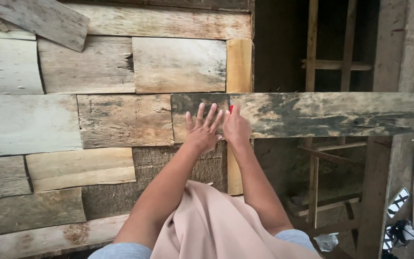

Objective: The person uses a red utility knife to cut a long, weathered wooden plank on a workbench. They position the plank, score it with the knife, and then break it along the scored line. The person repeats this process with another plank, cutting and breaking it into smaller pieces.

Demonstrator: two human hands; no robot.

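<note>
Fingers of my left hand are spread wide and flat. They press on a long dark plank, so this hand grips nothing. The plank runs sideways in front of me. My spread fingers lie on its left end, and most of it goes off to my right, past the edge of the wall and over a dark gap.

My right hand is just beside my left hand, touching it at the side. These fingers are curled in tight around a red pencil. Only the tip part of the pencil shows, poking up above my knuckles. The tip meets the plank near its top edge, just above my fingers.

From my head, looking down, I see both arms reach out together. A pink cloth hangs between my arms, low down.

Behind the plank is a wall of old boards. They are pale and brown, with dark marks. A yellow upright board stands at the wall's right edge, right above my hands. Thin wooden slats stand in the dark gap on the right. Some small things lie in the bottom right corner, but I cannot tell what they are.
</note>
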